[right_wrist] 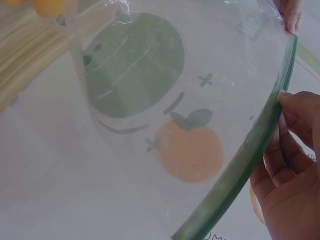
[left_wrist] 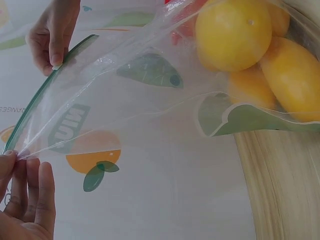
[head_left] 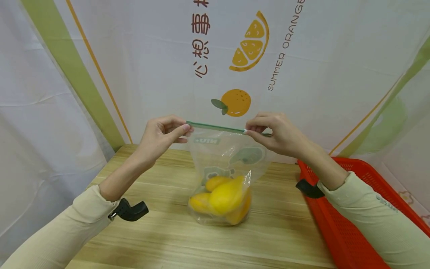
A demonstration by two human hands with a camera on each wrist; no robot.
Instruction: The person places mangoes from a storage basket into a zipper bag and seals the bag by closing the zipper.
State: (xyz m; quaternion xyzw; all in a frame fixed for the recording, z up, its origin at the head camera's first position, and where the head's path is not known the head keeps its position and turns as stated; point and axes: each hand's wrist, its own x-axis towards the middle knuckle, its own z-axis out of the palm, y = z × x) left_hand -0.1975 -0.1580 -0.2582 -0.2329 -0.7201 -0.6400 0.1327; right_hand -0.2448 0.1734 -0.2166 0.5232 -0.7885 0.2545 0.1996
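A clear zip bag (head_left: 218, 153) with a green zip strip (head_left: 215, 126) hangs upright over the table, its top edge stretched between both hands. Several smooth yellow and orange-yellow fruits (head_left: 225, 198) lie bunched in its bottom. My left hand (head_left: 162, 134) pinches the bag's top left corner between thumb and forefinger, the other fingers loose. Farther along the strip, my right hand (head_left: 277, 132) pinches the small white slider (right_wrist: 283, 93) with thumb and fingers. Beyond that hand, the right end of the strip (right_wrist: 200, 225) runs on. Green leaf-like prints and lettering show on the bag's film.
On the right stands a red plastic basket (head_left: 352, 161), partly behind the right sleeve. The wooden table (head_left: 161, 231) lies beneath the bag. A white cloth (head_left: 147, 82) with orange prints and lettering hangs behind. Black curved mounts (head_left: 132, 211) sit at both wrists.
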